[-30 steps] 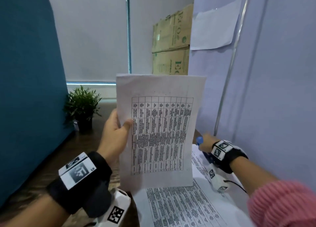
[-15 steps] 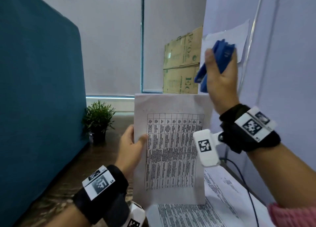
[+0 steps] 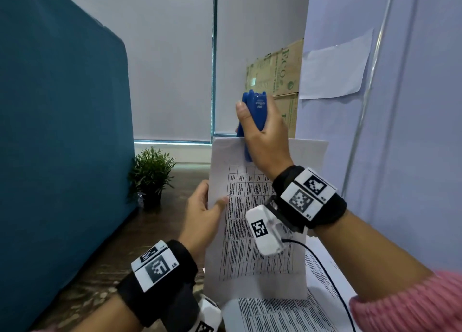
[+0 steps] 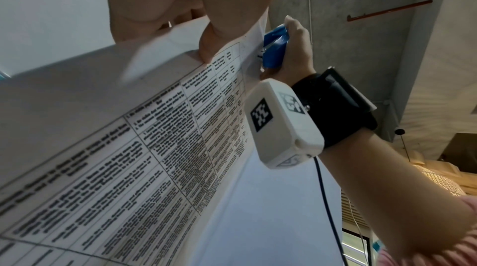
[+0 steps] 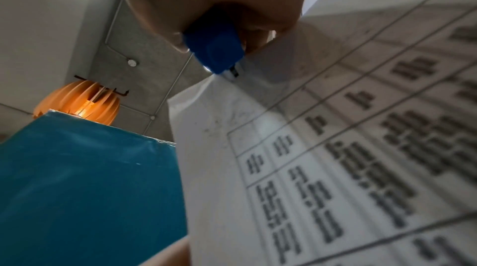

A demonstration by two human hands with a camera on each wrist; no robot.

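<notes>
Paper's held upright: left hand (image 3: 200,221) pinches the sheets (image 3: 235,256) at their left edge, thumb in front. Blue stapler (image 3: 253,114) straddles the top edge near the left corner, with the right hand (image 3: 267,144) wrapped tight round it. Danger here: with a one-sided hold, the squeeze could swing the pages, slip them out of line and set the staple crooked.

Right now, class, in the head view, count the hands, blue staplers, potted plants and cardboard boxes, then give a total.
hands: 2 (left hand holds printed paper, right hand grips blue stapler)
blue staplers: 1
potted plant: 1
cardboard boxes: 2
total: 6
</notes>
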